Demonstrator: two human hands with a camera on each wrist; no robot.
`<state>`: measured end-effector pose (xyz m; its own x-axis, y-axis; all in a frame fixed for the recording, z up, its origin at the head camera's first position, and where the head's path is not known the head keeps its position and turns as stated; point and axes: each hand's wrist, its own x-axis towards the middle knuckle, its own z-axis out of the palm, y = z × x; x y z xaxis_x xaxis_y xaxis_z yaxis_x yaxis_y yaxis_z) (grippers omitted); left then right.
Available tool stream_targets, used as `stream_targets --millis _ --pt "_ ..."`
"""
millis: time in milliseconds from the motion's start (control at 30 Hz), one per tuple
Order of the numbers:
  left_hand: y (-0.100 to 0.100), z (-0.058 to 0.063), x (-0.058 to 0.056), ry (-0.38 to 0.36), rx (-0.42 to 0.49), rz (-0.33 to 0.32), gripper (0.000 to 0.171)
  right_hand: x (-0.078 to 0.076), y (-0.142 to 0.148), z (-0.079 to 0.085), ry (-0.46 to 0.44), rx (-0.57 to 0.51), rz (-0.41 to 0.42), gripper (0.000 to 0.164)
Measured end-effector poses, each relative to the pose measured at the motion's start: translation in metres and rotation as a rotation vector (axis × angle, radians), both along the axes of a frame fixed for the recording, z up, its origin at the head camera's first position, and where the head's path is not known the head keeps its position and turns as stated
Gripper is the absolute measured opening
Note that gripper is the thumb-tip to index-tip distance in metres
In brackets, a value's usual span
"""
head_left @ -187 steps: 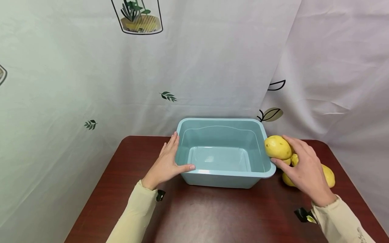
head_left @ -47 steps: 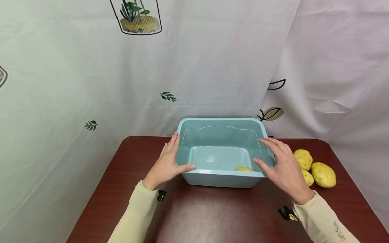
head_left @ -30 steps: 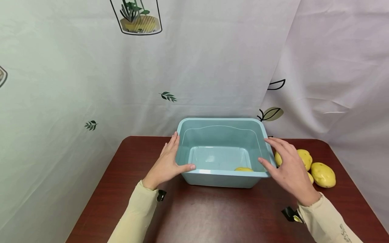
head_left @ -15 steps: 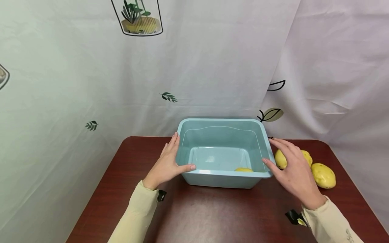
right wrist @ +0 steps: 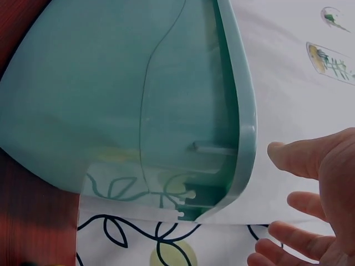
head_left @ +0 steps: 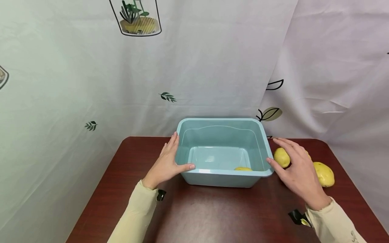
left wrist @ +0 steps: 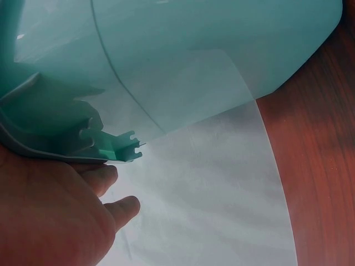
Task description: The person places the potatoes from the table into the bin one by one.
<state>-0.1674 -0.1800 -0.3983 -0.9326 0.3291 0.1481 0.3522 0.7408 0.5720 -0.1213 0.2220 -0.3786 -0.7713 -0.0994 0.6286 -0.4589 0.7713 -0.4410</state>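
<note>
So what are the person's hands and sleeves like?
The left hand and right hand wear no gloves. The left sleeve and right sleeve are cream; the right has a faint dark print. Small black pieces show at both cuffs.

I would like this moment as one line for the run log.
left hand: at left side of basin; right hand: empty, beside basin; inside basin: one yellow potato visible; table: more potatoes, right of basin
</note>
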Motion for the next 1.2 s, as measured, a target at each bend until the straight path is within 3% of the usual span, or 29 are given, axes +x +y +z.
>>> stream_targets --millis 1200 --pt "0.001 0.001 0.001 0.006 -0.001 -0.003 0.120 0.008 0.031 -0.019 -0.074 0.011 -0.070 0.064"
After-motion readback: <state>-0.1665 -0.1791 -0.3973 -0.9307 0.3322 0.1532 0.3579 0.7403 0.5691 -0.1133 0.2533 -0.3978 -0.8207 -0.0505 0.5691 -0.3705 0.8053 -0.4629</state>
